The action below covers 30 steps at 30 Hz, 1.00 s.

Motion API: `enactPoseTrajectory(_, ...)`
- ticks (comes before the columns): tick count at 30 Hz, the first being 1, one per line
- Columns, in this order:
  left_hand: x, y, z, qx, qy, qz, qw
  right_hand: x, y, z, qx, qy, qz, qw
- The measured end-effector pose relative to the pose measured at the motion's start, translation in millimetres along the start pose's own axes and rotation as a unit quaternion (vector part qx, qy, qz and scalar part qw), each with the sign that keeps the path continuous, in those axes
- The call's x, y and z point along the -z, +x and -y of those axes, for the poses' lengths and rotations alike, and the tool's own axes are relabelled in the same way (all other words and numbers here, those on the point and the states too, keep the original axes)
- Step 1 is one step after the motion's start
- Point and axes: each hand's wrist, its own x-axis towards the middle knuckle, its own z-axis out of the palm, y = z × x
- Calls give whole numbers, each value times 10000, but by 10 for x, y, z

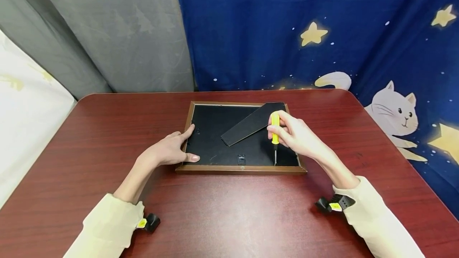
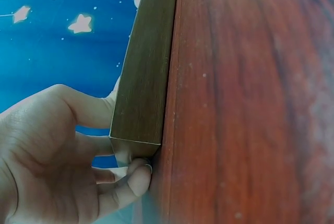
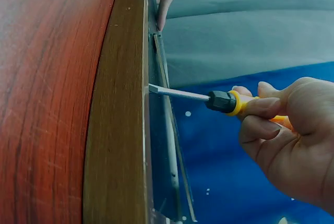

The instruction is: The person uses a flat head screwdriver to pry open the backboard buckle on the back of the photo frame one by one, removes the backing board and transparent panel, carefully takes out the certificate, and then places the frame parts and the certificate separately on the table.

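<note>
A picture frame (image 1: 215,169) with a brown wooden border lies back side up, showing its black backing board (image 1: 211,130). At its left side, my left hand (image 1: 171,149) grips the border, thumb and index finger over the backing and the other fingers at the outer edge, as the left wrist view shows. My right hand (image 1: 295,134) holds a yellow-handled screwdriver (image 1: 275,130) upright, pinched between thumb and fingers. In the right wrist view the flat metal blade (image 3: 177,93) has its tip right at the inner edge of the border. A black easel stand (image 1: 251,122) lies slantwise across the backing.
The frame rests on a reddish-brown wooden table (image 1: 229,210). A small metal hanger (image 1: 242,159) sits near the backing's front edge. Behind the table hang a grey curtain (image 1: 132,31) and a blue curtain (image 1: 251,31) with stars and a cat.
</note>
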Motion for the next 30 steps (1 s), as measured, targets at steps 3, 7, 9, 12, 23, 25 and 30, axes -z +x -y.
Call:
enactPoseTrajectory(3,-6,4,-4,5,-42,29,10000,9,-67,45,-17,-173,-105,9998)
enactPoseTrajectory(7,-22,2,-5,27,-35,36,10000,18,-159,66,89,-228,-221,9995)
enactPoseTrajectory(9,-27,-3,-6,19,-9,21,10000,13,-215,98,251,-294,-283,9989)
enactPoseTrajectory(12,-26,-14,-8,7,2,-15,10000,-15,-305,160,530,-427,-378,9970)
enactPoseTrajectory(23,-9,-28,-10,13,-6,-48,10000,-164,-561,332,1129,-1037,-745,9854)
enactPoseTrajectory(25,-10,-30,-11,6,-20,-44,10000,-176,-588,339,1154,-1006,-736,9855)
enactPoseTrajectory(30,-10,-44,-20,-47,-43,-58,10000,-131,-579,322,1040,-869,-642,9887)
